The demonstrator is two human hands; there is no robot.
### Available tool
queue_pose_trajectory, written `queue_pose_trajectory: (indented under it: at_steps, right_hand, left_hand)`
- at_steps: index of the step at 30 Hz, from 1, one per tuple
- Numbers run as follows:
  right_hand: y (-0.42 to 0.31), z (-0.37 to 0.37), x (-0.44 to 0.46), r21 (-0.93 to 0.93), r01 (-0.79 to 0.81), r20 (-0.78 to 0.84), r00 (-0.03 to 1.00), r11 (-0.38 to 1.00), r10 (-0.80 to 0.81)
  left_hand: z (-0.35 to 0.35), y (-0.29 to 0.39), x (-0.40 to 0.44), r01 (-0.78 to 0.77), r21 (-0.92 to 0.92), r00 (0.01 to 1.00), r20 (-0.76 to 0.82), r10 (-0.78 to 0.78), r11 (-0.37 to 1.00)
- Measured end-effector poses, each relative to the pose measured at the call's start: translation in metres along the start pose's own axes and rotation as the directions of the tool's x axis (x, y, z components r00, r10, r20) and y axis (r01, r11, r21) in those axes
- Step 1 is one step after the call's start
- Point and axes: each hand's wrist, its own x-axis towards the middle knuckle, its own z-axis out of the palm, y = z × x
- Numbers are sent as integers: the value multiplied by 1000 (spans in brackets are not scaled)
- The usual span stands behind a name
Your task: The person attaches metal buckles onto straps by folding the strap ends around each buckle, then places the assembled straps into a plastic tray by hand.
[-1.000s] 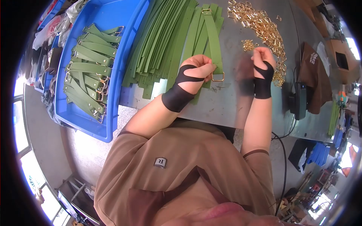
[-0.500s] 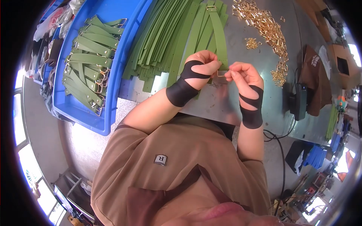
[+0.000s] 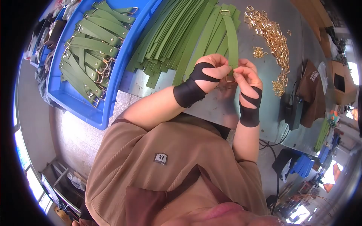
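A green strap (image 3: 231, 39) runs away from me across the table, with a metal ring (image 3: 225, 12) at its far end. At its near end a thin rectangular metal ring (image 3: 230, 80) hangs between my hands. My left hand (image 3: 211, 72), in a black wrist support, is closed with thumb and fingers pinching the strap's near end from the left. My right hand (image 3: 249, 77), also in a black support, pinches the same end from the right, fingertips beside the ring. The fingers partly hide the strap's end there.
Many green straps (image 3: 169, 34) lie in a stack on the metal table (image 3: 269, 113). Left of them, a blue tray (image 3: 107, 109) holds straps with rings. To the right are gold rectangular rings (image 3: 269, 32), small gold pieces (image 3: 258, 52), more small pieces (image 3: 278, 88) and brown cloth (image 3: 311, 96).
Both hands have drawn closer together at the strap's end. The right fingers have moved from the ring onto the strap. The whole view has shifted slightly.
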Motion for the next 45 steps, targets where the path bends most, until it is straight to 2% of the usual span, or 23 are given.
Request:
queue_pose_trajectory:
  at_steps: [1, 3, 4, 6, 12, 15, 22, 25, 27, 29, 31, 32, 33, 35, 36, 37, 38, 39, 40, 42, 44, 45]
  right_hand:
    - [3, -1, 0, -4, -3, 5, 1000, 1000, 3]
    - [5, -2, -1, 156, -65, 36, 998, 986, 60]
    - [6, -3, -2, 155, -68, 40, 997, 986, 63]
    - [7, -4, -2, 204, -144, 49, 989, 968, 137]
    - [1, 5, -1, 286, -57, 6, 998, 957, 58]
    - [-5, 5, 0, 263, -151, 29, 989, 953, 148]
    - [6, 3, 0, 256, -121, 47, 992, 959, 113]
    - [0, 6, 3, 278, -146, 57, 989, 949, 135]
    - [-6, 6, 4, 240, -226, 112, 972, 944, 205]
    - [-12, 9, 0, 233, -205, 46, 979, 951, 200]
    - [-8, 9, -1, -116, 41, -59, 997, 992, -48]
    - [-9, 8, 2, -364, 226, -28, 967, 904, -253]
    - [-16, 11, 4, -360, 225, -38, 966, 906, -255]
    - [-25, 18, 7, -586, 314, 1, 922, 747, -387]
    - [-22, 17, 15, -730, 470, 144, 815, 496, -561]
    - [-23, 16, 14, -731, 469, 138, 813, 496, -565]
    - [-25, 17, 14, -800, 503, 250, 775, 328, -580]
    - [-26, 18, 14, -837, 527, 363, 736, 147, -571]
    - [-23, 15, 12, -839, 536, 392, 711, 91, -584]
    - [-20, 13, 6, -842, 536, 404, 701, 60, -587]
    - [-17, 15, -3, -845, 533, 413, 695, 37, -588]
    - [-16, 17, -9, -841, 518, 349, 741, 157, -574]
  left_hand:
    - [0, -1, 0, 0, -6, 1000, -4, 0, 1000]
    - [0, -3, 0, -8, -19, 1000, -13, 8, 1000]
    - [0, -3, -1, -7, -22, 1000, -18, 7, 1000]
    - [3, -2, -2, -45, 74, 998, -46, 49, 996]
    - [5, -1, -4, -80, 63, 997, -15, 81, 995]
    - [5, 1, -6, -94, 73, 996, -2, 94, 993]
    - [8, 5, -11, -109, 44, 994, 7, 109, 993]
    - [5, 2, -10, -154, 77, 988, 8, 154, 985]
    - [4, 2, -8, -193, 74, 981, 9, 192, 979]
    - [2, 0, -5, -200, 76, 979, 45, 197, 977]
    - [6, 2, -6, -111, 5, 994, 19, 111, 994]
    - [6, 3, -5, -109, 11, 994, 29, 109, 994]
    - [5, 3, -4, -86, 34, 996, 16, 85, 996]
    - [1, 7, -2, -63, 69, 998, 6, 63, 996]
    - [-1, 10, -2, 8, 72, 1000, 1, -8, 997]
    - [-2, 12, -1, 77, 73, 997, -3, -77, 994]
    - [-4, 11, 1, 83, -21, 996, 46, -82, 996]
    - [-5, 13, 3, 80, -18, 996, 48, -79, 997]
    - [-5, 14, 4, 129, 12, 990, 57, -130, 992]
    - [-6, 13, 6, 202, 79, 978, 34, -205, 976]
    - [-6, 7, 7, 180, 100, 983, 25, -183, 979]
    - [-7, 4, 7, 154, 128, 987, 21, -158, 980]
